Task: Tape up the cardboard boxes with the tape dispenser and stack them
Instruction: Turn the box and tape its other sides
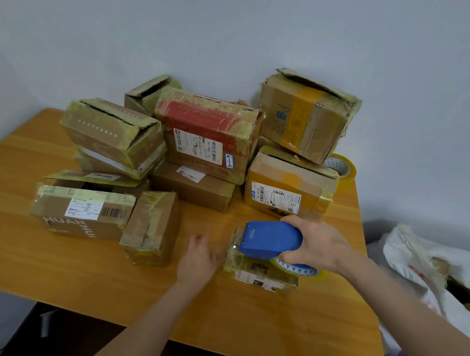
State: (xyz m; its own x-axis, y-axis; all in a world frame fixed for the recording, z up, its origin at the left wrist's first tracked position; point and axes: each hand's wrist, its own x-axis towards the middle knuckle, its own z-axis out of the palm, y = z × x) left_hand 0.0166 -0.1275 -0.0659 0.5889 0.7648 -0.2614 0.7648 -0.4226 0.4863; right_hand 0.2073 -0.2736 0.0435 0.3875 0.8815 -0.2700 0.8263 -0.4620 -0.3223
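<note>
Gripping the blue tape dispenser (272,239) in your right hand (317,244), fingers and thumb curled round its body, you have it over the top of a small tape-wrapped box (257,273) that lies on the wooden table (268,325) on the side nearest you. The dispenser's tape roll hangs low at that box's right edge; whether the dispenser presses on the box cannot be told. Your left hand (200,260) is blurred, fingers spread and loose, holding nothing, just left of the small box and above the tabletop. To the left stand a narrow taped box (151,228) and, touching it, a flat box printed HUAN (82,214). Behind them the other cardboard boxes are heaped against the wall, a red-topped box (207,126) in the middle and a torn-open box (304,115) highest on the right. A spare tape roll (341,166) sits at the table's far right corner, and a white bag (440,264) lies off the table to your right.
</note>
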